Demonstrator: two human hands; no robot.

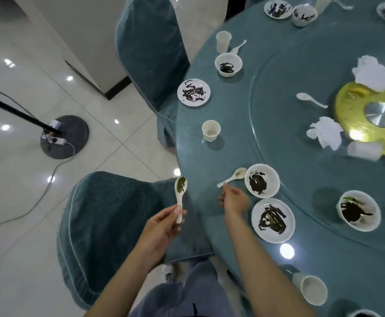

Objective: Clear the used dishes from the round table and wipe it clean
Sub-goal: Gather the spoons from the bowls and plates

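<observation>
Careful: left fingers (178, 211) pinch the smeared spoon (180, 195), right fingers (225, 185) unclear. We might nudge the second spoon (232, 178) off the tabletop (232, 143).

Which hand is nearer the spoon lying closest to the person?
Right. The right hand is at the handle of the spoon; the left hand is farther left, holding another spoon.

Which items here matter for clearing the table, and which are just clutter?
Job: soiled spoon in left hand; second spoon at right hand; dirty bowls; plates; cups; crumpled tissues; round table.
Lying about: covered chairs; stand base.
</observation>
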